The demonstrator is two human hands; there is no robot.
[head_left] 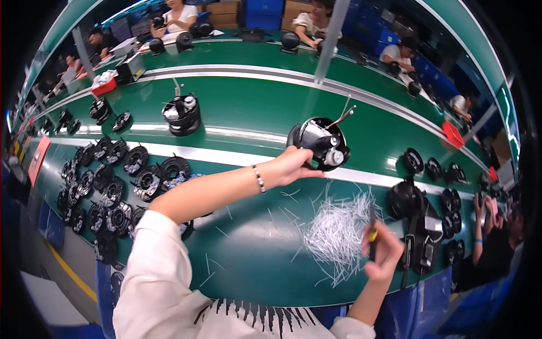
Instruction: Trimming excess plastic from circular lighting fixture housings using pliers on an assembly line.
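Note:
My left arm reaches across to the far side of the bench, and my left hand (292, 165) grips the near edge of a round black housing (307, 140). Inside the housing sit a whitish motor-like part and a few wires that stick up. My right hand (385, 251) is closed around a slim black-and-yellow hand tool (372, 233), whose exact kind I cannot make out. The tool is held upright over the right side of a loose pile of thin white plastic strips (336, 231) that look like cable ties.
Many black ring-shaped parts (119, 217) crowd the bench on the left. A similar housing (182, 114) stands on the green belt (243, 107). To the right are a black dome (402, 199) and more black parts (451, 200). Other people work across the belt and at the far right.

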